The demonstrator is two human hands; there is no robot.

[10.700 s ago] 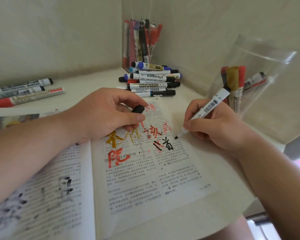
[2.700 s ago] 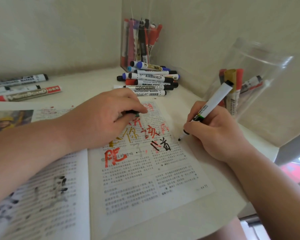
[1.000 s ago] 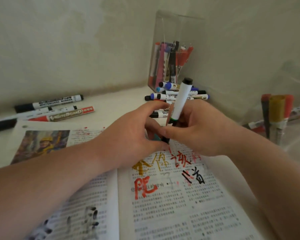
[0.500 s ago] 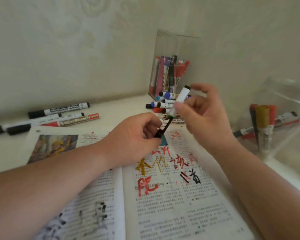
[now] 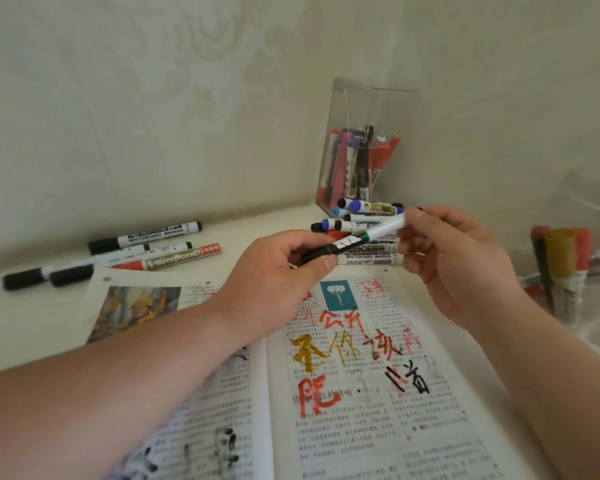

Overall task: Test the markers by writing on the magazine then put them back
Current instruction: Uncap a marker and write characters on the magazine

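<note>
Your left hand (image 5: 278,271) pinches the marker (image 5: 378,231) by its black cap, your right hand (image 5: 458,258) its white barrel. It looks light, stiff, slick: grip mid-barrel.

The left hand (image 5: 284,271) is gripping the black capped end of a marker (image 5: 361,239) while the right hand (image 5: 454,258) is pinching its white barrel, keeping it slanted just above the open magazine (image 5: 378,427). A pile of loose markers (image 5: 368,216) is lying behind it, beside a clear box (image 5: 368,109) standing in the corner.
</note>
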